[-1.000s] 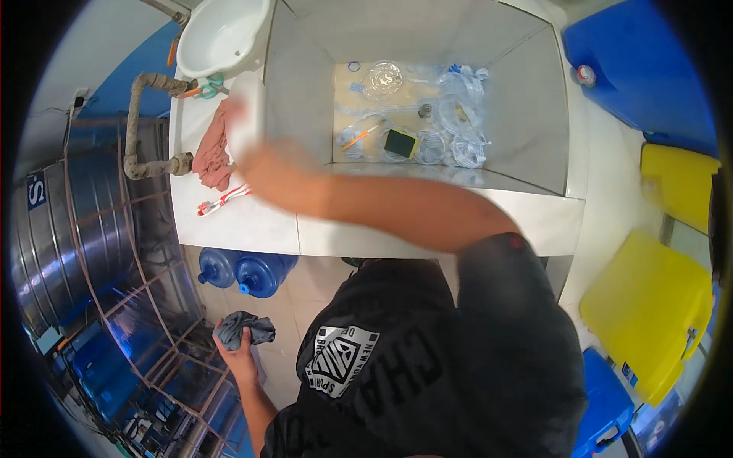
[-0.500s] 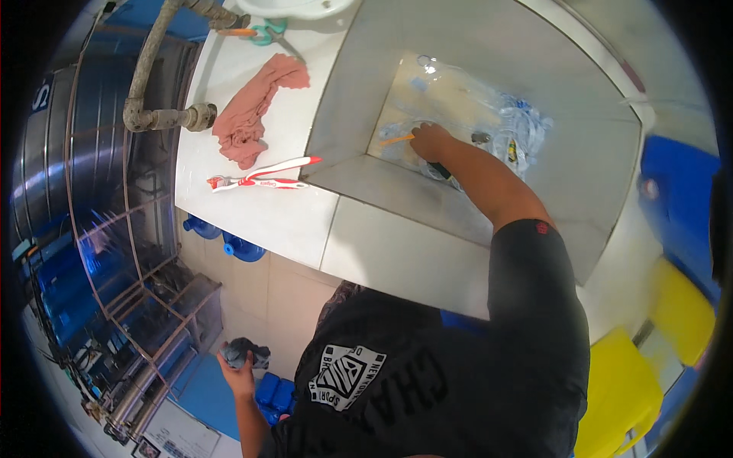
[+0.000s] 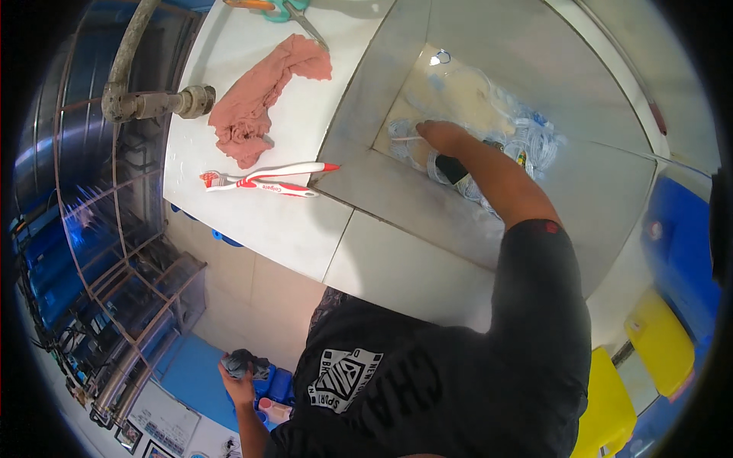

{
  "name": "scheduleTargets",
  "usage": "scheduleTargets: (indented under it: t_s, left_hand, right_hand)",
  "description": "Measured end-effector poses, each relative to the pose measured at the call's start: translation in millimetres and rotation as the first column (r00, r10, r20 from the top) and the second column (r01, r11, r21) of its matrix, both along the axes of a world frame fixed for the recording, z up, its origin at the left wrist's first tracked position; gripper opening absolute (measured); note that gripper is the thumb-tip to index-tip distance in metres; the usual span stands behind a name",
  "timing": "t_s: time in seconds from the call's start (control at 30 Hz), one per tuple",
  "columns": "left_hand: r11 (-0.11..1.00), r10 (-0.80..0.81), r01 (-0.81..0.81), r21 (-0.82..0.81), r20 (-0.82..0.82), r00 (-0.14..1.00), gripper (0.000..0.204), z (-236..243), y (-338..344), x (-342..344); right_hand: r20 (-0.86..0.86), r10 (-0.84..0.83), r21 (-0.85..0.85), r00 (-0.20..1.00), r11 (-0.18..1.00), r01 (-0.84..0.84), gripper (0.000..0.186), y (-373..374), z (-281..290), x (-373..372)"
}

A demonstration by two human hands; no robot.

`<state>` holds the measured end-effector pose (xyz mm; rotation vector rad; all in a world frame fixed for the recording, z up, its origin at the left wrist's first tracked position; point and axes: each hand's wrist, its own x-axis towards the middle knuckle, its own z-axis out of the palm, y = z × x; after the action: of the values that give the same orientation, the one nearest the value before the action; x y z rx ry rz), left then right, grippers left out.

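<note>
My right hand point(image 3: 439, 136) reaches down into a deep grey tiled basin point(image 3: 603, 175), fingers closed at a thin pale stick-like thing point(image 3: 408, 138) whose kind I cannot make out. Around it on the basin floor lie pale bluish, ropy coils point(image 3: 534, 145), some with a dark wrap point(image 3: 450, 169) beside my wrist. Low on the left, away from the basin, my left hand point(image 3: 238, 385) is closed around a crumpled dark grey cloth point(image 3: 246, 364). On the white tiled ledge left of the basin rest two red-and-white toothbrushes point(image 3: 267, 182) and a crumpled pink cloth point(image 3: 267, 99).
Green-handled scissors point(image 3: 294, 14) lie at the ledge's far end. A grey pipe with a fitting point(image 3: 156, 105) juts over its left side. Metal racks point(image 3: 118, 229) stand at left. Yellow containers point(image 3: 607, 401) and a blue one point(image 3: 679, 237) are at right.
The view has shifted, and the ledge and basin appear closer. My right hand remains low in the basin; an orange stick-like thing at it now looks pale. My left hand still holds the grey cloth.
</note>
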<state>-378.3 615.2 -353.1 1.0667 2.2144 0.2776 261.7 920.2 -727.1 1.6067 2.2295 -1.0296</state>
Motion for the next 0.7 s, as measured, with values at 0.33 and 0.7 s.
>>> scheduleTargets:
  t_s: [0.33, 0.7]
  left_hand:
    - [0.985, -0.158, 0.145, -0.089, -0.166, 0.973, 0.064, -8, 15, 3]
    - [0.997, -0.05, 0.044, -0.068, -0.078, 0.996, 0.066, 5, 1, 0]
  right_hand:
    - [0.083, 0.198, 0.132, 0.977, 0.969, -0.208, 0.028, -14, -14, 3]
    - [-0.057, -0.149, 0.003, 0.987, 0.989, 0.15, 0.038, 4, 36, 3]
